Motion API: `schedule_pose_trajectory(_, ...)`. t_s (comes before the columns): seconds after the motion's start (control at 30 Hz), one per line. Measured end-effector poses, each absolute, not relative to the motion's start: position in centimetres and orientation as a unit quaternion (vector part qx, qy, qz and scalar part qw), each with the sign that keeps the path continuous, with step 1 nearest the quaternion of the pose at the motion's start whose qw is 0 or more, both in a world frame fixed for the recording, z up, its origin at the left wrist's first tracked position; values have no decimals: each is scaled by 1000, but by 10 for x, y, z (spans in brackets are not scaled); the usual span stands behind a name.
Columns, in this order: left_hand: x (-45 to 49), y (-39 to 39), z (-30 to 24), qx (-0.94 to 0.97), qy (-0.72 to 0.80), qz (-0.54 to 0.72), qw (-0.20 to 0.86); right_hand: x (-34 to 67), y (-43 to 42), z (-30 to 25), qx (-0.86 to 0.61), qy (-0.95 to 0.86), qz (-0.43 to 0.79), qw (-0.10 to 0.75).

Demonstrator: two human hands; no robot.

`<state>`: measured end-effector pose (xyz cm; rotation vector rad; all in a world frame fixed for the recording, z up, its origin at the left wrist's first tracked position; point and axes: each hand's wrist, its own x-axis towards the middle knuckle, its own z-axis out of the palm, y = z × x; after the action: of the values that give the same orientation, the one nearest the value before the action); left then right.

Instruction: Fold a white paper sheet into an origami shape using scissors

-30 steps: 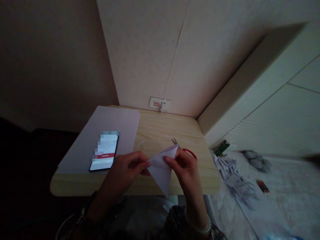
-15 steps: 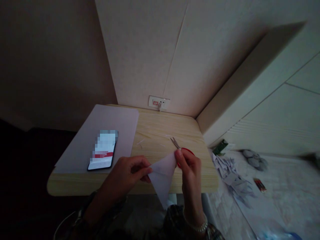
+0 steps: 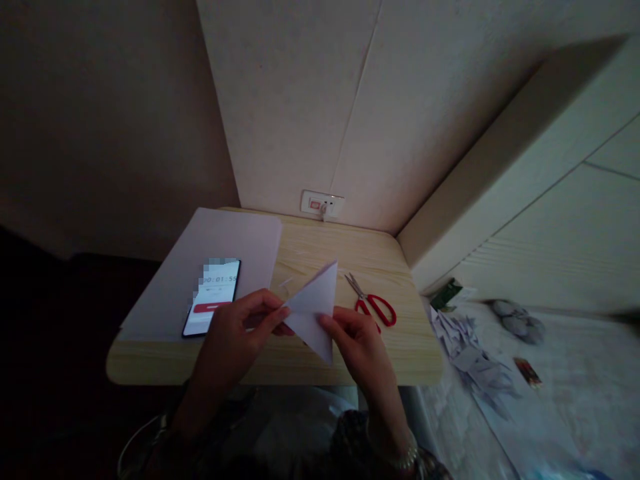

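Observation:
A folded triangle of white paper (image 3: pixel 314 310) is held between both hands above the front of the small wooden table (image 3: pixel 165 363). My left hand (image 3: pixel 240 327) is closed, pinching the paper's left corner between thumb and fingers. At the paper's right edge, my right hand (image 3: pixel 355 340) grips it with the thumb on the near face and the fingers partly hidden behind. Red-handled scissors (image 3: pixel 373 303) lie on the table just beyond my right hand, blades pointing away to the left.
A phone (image 3: pixel 213 297) showing a timer rests on a stack of white sheets (image 3: pixel 230 233) at left. A wall socket (image 3: pixel 323 204) with a plug sits behind the table. On the bed (image 3: pixel 575 373) at right are a heap of paper scraps (image 3: pixel 470 353) and a grey item (image 3: pixel 517 320).
The paper has turned, one point now upward, and lies more to the left. My right hand has moved down and left, uncovering the scissors. The view has shifted slightly.

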<state>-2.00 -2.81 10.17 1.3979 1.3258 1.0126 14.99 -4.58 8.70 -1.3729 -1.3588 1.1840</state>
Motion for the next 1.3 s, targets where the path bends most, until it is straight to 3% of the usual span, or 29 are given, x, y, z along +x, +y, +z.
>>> schedule_pose_trajectory(0.3,-21,-29,104,532,562,472,422,148,-52,86,-553,-520,512,402)
schedule_pose_trajectory(0.4,-21,-29,105,524,566,470,429,151,-51,86,-601,-538,435,400)
schedule_pose_trajectory(0.57,-18,-28,103,537,559,452,442,152,-48,88,-586,-554,318,499)
schedule_pose_trajectory(0.8,-13,-29,102,545,548,449,448,146,-49,85,-580,-479,319,577)
schedule_pose_trajectory(1.3,-13,-29,99,523,505,454,514,152,-48,87,-531,-596,269,538)
